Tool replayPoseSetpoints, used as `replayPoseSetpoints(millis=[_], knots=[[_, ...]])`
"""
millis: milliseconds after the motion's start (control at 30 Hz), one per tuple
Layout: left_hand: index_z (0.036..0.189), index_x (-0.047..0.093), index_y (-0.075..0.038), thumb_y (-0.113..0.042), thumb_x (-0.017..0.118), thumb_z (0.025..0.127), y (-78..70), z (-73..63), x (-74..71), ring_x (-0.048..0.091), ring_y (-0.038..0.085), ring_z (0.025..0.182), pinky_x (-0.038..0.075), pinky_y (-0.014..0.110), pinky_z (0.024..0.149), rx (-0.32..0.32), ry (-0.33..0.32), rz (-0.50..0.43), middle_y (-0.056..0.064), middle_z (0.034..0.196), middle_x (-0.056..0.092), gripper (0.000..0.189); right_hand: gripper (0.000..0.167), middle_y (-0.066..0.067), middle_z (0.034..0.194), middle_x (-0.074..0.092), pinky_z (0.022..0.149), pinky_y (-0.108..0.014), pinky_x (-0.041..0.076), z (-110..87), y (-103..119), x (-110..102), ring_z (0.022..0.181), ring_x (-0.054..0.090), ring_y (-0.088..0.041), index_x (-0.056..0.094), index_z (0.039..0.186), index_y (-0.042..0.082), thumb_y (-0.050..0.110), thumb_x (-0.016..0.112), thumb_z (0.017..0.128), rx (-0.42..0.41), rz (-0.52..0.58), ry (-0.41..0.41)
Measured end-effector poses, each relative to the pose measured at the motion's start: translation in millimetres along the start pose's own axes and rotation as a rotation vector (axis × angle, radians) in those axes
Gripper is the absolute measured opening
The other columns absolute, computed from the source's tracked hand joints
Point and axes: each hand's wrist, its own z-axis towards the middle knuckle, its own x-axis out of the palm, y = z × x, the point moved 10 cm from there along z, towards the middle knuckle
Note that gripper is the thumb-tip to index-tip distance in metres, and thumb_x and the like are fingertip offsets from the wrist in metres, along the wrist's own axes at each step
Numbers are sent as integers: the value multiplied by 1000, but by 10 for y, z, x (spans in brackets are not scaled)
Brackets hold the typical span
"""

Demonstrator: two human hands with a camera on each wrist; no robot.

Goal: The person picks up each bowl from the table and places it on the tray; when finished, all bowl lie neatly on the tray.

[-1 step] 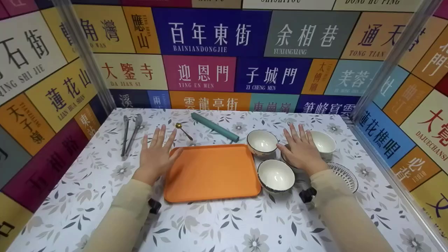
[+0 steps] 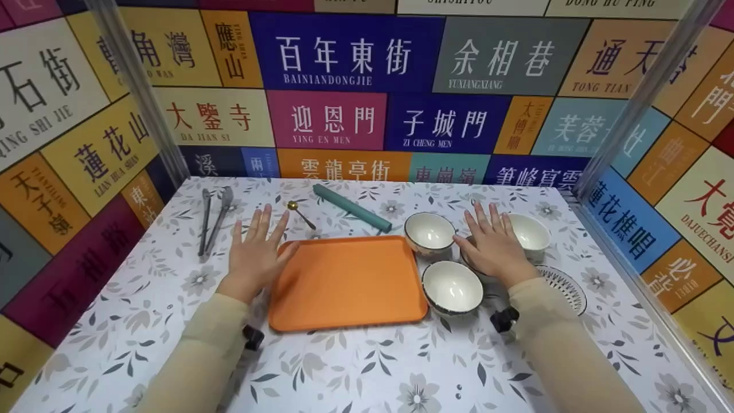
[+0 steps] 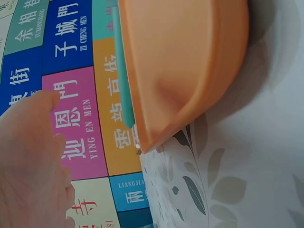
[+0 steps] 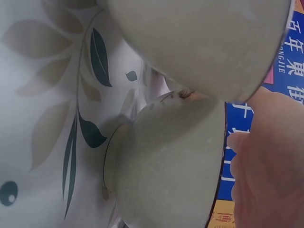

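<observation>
At the far left of the desk (image 2: 344,373) lie grey tongs (image 2: 212,226), their arms parted and their closed end toward the back; nearer in, the left hand (image 2: 255,252) is held palm down with its fingers spread and straight, gripping nothing, its thumb reaching over the near-left corner region of the orange tray (image 2: 350,287); a small gold spoon (image 2: 303,216) lies behind the tray, and to the right of it a green cylinder (image 2: 352,207) slants toward the tray's back right corner; the tray itself lies flat in the middle, with nothing on it.

Just beside the tray's right edge stand two upright pale bowls, a back bowl (image 2: 430,232) and a front bowl (image 2: 453,288); next comes the right hand (image 2: 494,244), also flat with fingers fanned and holding nothing; a darker vessel (image 2: 468,263) under it is mostly covered, so I cannot tell its shape or whether the hand touches it; beyond stand a white bowl (image 2: 528,234) and, nearer, a patterned dish (image 2: 565,289).

The step in hand reads as a ready pose, with no handling begun; a next move would call for choosing one object, lowering a hand to it and curling the fingers round its edge, minding the closely set bowls.
</observation>
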Motion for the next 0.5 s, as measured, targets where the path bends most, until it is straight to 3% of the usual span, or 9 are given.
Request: replayPoseSetpoints(millis=[200, 367, 500], knots=[[168, 10, -21, -61, 36, 106, -19, -70, -5, 8, 37, 161, 0, 66, 127, 26, -15, -58, 16, 174, 5, 79, 78, -12, 175, -2, 130, -60, 2, -15, 28, -10, 160, -7, -41, 14, 166, 11, 59, 34, 108, -32, 68, -19], [167, 2, -12, -47, 57, 103, -7, -190, 43, 9, 40, 160, -5, 71, 124, 54, 6, -200, 18, 174, 6, 91, 74, -5, 175, 8, 126, -63, 19, -91, 107, -39, 161, 8, -38, 19, 166, 16, 56, 41, 107, -106, 151, -17], [167, 15, -11, -33, 68, 98, 41, -311, 61, 16, 40, 159, -4, 72, 124, 66, 14, -313, 18, 172, 20, 90, 69, -6, 173, 20, 123, -63, 28, -209, 213, -113, 155, 28, -39, 35, 162, 14, 51, 51, 106, -188, 185, -44]])
